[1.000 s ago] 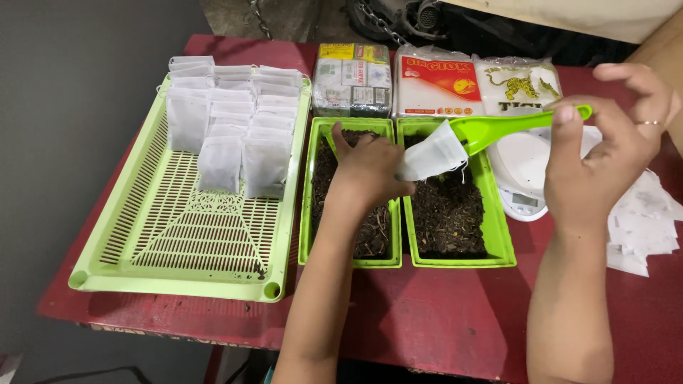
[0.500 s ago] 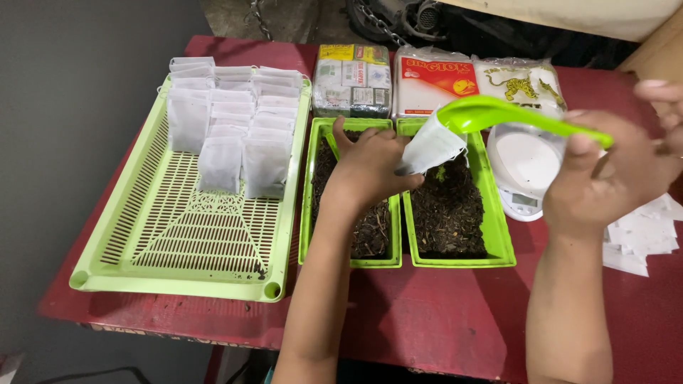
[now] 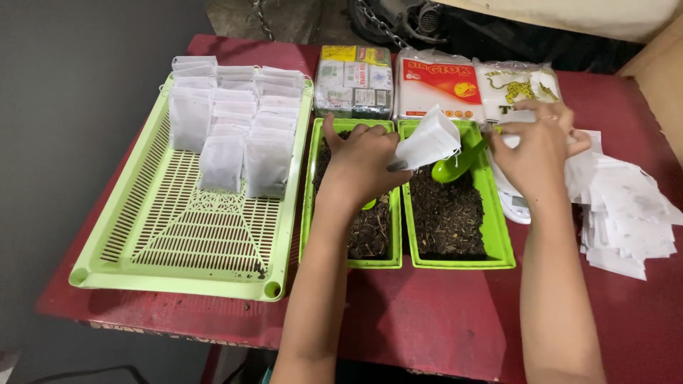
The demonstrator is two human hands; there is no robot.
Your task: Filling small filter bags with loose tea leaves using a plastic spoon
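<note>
White paper sachet [image 3: 427, 140] in left hand [image 3: 363, 160], right hand [image 3: 533, 153] on green scoop [image 3: 455, 165].

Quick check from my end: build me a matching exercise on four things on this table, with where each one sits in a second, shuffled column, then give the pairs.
Things:
1. filled white pouches
2. green scoop
3. loose flat white bags
4. open white bag

Places:
A. lying in the right-hand tray of dark loose material
B. piled on the red table at the far right
C. pinched in the left hand
D. standing in rows in the big green slotted basket

Pairs: 1-D, 2-A, 3-B, 4-C
</note>
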